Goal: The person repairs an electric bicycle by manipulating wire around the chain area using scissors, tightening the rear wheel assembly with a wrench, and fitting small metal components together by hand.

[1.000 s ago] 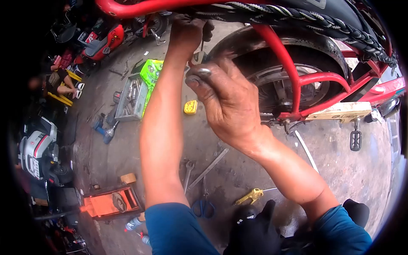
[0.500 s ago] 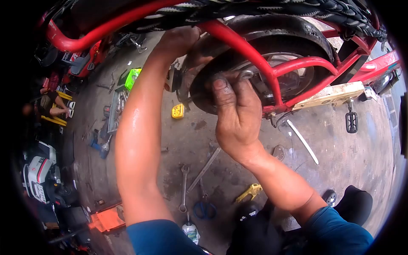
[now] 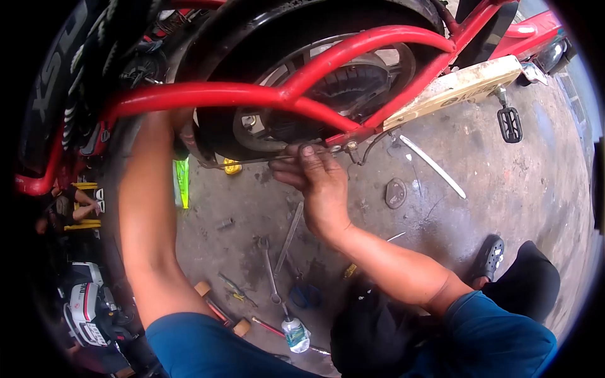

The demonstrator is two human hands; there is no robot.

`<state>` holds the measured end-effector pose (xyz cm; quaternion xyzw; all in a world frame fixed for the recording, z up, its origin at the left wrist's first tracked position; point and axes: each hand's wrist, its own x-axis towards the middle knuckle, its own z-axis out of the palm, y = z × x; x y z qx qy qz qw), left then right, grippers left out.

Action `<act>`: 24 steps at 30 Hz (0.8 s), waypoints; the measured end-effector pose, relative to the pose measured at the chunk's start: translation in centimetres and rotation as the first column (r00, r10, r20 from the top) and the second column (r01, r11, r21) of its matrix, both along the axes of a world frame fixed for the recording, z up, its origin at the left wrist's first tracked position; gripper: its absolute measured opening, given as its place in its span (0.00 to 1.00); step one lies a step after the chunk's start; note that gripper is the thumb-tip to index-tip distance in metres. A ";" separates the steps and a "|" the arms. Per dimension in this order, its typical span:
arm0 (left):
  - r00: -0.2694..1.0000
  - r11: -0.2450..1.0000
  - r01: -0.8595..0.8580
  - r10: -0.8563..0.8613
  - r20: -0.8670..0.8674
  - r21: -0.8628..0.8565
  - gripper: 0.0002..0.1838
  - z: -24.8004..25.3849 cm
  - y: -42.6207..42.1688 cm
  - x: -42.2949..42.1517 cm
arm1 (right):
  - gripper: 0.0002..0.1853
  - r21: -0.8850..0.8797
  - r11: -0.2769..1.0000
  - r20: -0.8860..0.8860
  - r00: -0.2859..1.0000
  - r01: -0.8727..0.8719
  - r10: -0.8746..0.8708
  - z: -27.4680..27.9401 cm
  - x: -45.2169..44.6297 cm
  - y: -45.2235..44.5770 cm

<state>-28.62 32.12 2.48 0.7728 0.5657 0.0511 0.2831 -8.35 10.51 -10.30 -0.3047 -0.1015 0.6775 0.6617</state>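
A red bike frame (image 3: 214, 94) crosses above a black-tyred rear wheel (image 3: 227, 135) with a dark hub (image 3: 343, 88). My right hand (image 3: 322, 179) is below the wheel. Its thumb and fingers are closed on a thin metal rod, a mudguard stay (image 3: 249, 161), which runs from the mudguard's lower end toward the axle nut (image 3: 351, 146). My left hand (image 3: 181, 118) is at the black mudguard (image 3: 192, 142) on the left; the frame tube and the mudguard hide its fingers.
On the floor lie a wrench (image 3: 271, 271), blue-handled scissors (image 3: 305, 295), pliers (image 3: 236, 290), a white bottle (image 3: 295, 334) and a white strip (image 3: 433, 167). A pedal (image 3: 509, 125) juts out at right. Parked motorbikes and a seated person's legs (image 3: 85, 205) are at left.
The view has shifted, and the wheel and frame now sit further left and higher. My right hand has moved from in front of the wheel to the thin rod beneath it.
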 end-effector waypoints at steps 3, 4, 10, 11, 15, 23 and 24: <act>0.999 0.999 -0.031 0.031 0.032 -0.011 0.23 0.1 0.2 -0.8 | 0.19 -0.071 0.996 -0.023 0.999 -0.049 0.047 -1.3 0.0 0.2; 0.998 0.999 -0.043 0.043 0.050 -0.006 0.24 0.2 0.0 -1.3 | 0.19 -0.093 0.993 -0.034 0.997 -0.067 0.064 -1.6 -0.1 0.5; 0.978 0.784 -0.206 0.179 0.104 0.585 0.18 1.0 -4.9 -4.1 | 0.18 -0.020 0.983 0.080 0.980 -0.181 0.182 -2.0 0.9 0.7; 0.981 0.655 -0.173 0.183 0.067 0.735 0.15 0.8 -5.8 -5.4 | 0.18 -0.038 0.986 0.052 0.985 -0.163 0.165 -2.1 0.9 1.3; 0.768 0.386 -0.640 0.291 0.570 0.665 0.14 -2.0 -18.5 -0.7 | 0.17 -0.033 0.974 0.136 0.964 -0.224 0.226 -2.2 2.1 1.0; 0.478 0.618 -0.768 0.728 0.490 -0.169 0.10 -23.5 -33.2 4.8 | 0.16 -0.039 0.737 0.342 0.684 -0.675 0.645 -4.4 6.8 -1.3; 0.482 0.621 -0.752 0.746 0.458 -0.220 0.10 -25.0 -34.1 5.6 | 0.15 -0.061 0.662 0.396 0.591 -0.747 0.703 -5.6 7.9 -2.4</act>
